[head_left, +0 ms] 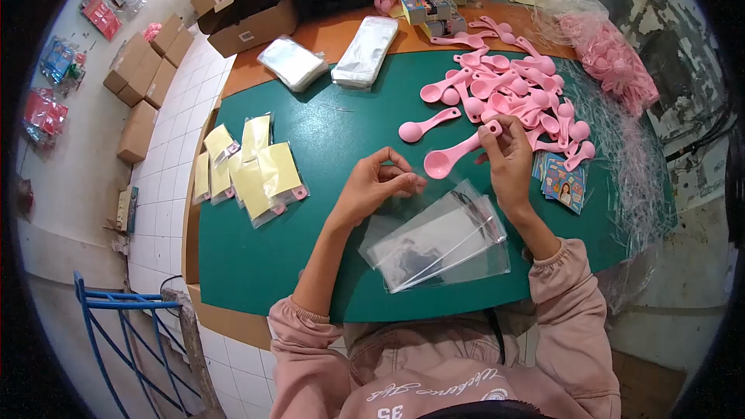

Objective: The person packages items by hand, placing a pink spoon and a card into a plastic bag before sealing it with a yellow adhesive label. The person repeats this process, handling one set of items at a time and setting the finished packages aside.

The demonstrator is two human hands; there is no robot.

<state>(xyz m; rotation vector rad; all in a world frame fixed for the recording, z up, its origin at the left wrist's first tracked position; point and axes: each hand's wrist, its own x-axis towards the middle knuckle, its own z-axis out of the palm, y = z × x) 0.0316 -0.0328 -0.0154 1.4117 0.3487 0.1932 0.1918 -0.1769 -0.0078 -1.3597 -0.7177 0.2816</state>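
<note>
My right hand (508, 157) is closed on the handle end of a pink measuring spoon (441, 163), whose round bowl points left. Thumb and fingers of my left hand (380, 186) are pinched together, with what appears to be a faint edge of a clear plastic bag at their tips. Under and in front of both hands lie several overlapping clear plastic bags (442, 244) on the green tabletop (326, 264). Beyond my right hand is a heap of pink measuring spoons (528, 97). One loose pink spoon (419, 128) lies just left of the heap.
Filled bags with yellow cards (268, 174) lie at the left. Printed picture cards (563, 185) are right of my right hand. Two stacks of clear bags (365, 50) sit at the back, near a cardboard box (252, 23). Loose plastic wrap (621, 163) covers the right edge.
</note>
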